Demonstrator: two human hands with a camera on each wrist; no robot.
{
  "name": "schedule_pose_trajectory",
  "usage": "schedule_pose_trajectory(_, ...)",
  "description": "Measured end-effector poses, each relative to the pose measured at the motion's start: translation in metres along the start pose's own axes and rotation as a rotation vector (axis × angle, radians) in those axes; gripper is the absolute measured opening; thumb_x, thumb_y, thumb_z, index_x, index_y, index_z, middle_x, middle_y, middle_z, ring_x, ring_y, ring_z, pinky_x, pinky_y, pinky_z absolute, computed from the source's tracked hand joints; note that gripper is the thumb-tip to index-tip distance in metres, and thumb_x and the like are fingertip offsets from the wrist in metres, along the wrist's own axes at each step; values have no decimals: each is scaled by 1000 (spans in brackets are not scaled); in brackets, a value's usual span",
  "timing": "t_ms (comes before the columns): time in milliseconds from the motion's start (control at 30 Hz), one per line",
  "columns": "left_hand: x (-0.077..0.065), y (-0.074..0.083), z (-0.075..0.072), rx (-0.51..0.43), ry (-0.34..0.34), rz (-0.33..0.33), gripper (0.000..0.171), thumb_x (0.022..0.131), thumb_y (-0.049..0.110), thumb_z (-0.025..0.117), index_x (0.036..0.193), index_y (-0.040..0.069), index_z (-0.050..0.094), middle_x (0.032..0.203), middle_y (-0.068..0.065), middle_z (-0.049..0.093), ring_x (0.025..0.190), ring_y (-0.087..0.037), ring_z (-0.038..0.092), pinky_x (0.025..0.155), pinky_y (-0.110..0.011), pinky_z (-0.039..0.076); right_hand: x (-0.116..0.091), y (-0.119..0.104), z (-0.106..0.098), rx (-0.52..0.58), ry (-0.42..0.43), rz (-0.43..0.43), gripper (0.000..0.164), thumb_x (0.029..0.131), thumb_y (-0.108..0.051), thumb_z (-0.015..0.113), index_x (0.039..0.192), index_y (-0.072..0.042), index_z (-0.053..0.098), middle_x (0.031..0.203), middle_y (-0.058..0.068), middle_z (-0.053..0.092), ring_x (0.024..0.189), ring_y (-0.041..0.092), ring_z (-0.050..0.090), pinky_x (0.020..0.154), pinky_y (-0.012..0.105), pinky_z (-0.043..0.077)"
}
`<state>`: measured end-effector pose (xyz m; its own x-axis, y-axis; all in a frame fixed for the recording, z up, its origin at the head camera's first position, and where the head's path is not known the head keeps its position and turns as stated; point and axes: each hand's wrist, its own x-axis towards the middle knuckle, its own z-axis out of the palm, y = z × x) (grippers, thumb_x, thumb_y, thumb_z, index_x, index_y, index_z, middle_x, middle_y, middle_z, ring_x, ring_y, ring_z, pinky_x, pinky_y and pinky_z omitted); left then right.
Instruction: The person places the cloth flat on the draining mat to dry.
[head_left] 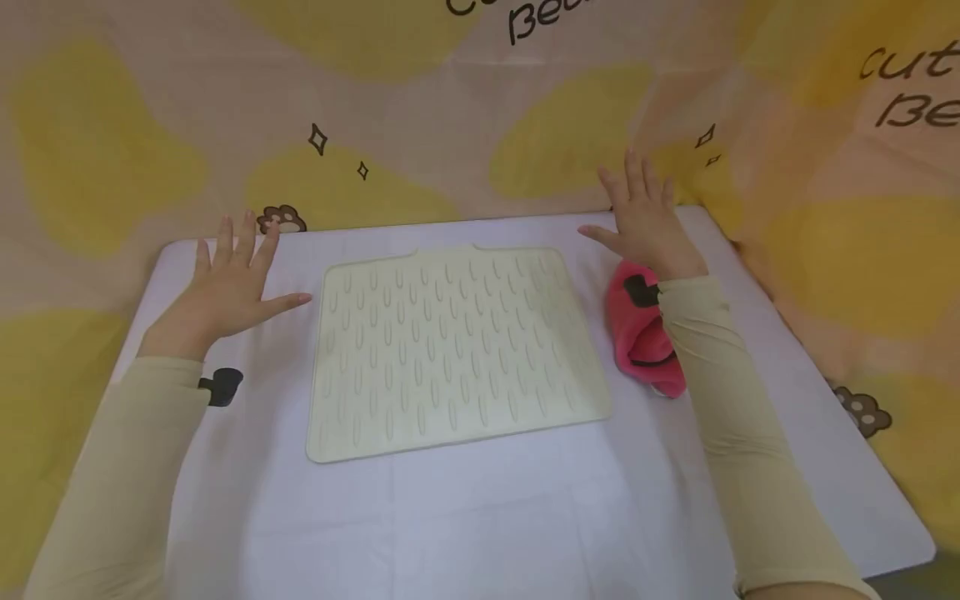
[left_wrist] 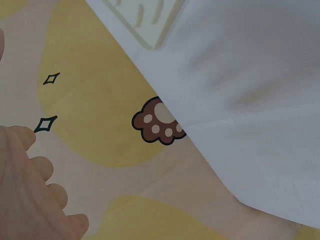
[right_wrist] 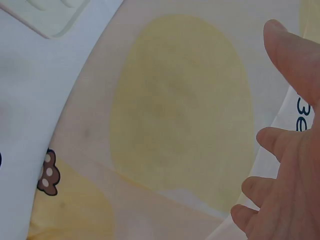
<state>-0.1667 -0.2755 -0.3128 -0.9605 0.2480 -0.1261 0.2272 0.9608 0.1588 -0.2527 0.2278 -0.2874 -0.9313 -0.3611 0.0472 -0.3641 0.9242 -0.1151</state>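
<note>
Fingers spread, my left hand hovers left of a cream textured mat in the head view, its thumb pointing at the mat's edge. My right hand is also spread, beyond the mat's far right corner, and holds nothing. Below the right wrist lies a bunched pink cloth item with a dark line on it, partly hidden by the forearm. Rows of short raised ridges cover the mat, and a small tab juts from its far edge. In the wrist views the left hand and right hand show empty.
The mat lies on a white-covered table with rounded corners. Close behind and to the right hangs a yellow and pink patterned cloth with printed words and paw prints. Dark straps with small black pieces sit at the cuffs.
</note>
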Motion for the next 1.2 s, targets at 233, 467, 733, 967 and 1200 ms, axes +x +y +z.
schedule_pose_trajectory(233,-3,-1,0,-1,15,3,101,90,64,42,147,3,-14,146,-19,-33,129,-39,-36,98,-68,-17,-1,-1,-5,16,-9,7,86,93,-56,46,152,-12,2,152,19,-22,138,39,-19,105,63,-11)
schedule_pose_trajectory(467,-12,5,6,1,48,-15,95,94,56,44,147,-1,-11,148,-21,-30,130,-39,-34,99,-68,-15,-9,4,-8,31,17,20,83,94,-50,48,152,-8,5,154,21,-14,140,38,-14,107,62,-7)
schedule_pose_trajectory(733,-42,28,28,-62,56,-63,99,91,42,58,145,-10,-8,148,-28,-22,133,-48,-22,99,-71,-11,-24,10,-1,167,64,53,76,96,-42,51,152,-11,11,156,20,-5,142,36,-7,110,56,-8)
schedule_pose_trajectory(967,-67,55,53,-143,36,-92,99,91,38,60,144,-12,-6,148,-29,-21,134,-45,-23,101,-69,-9,-54,17,6,327,140,93,68,96,-33,54,147,0,24,154,25,6,141,41,4,113,53,3)
schedule_pose_trajectory(1200,-77,66,79,-149,-12,-88,96,92,39,57,143,-13,-6,149,-30,-18,136,-46,-17,103,-67,-5,-83,23,19,435,88,187,67,97,-34,49,148,1,22,154,25,8,142,39,4,113,52,4)
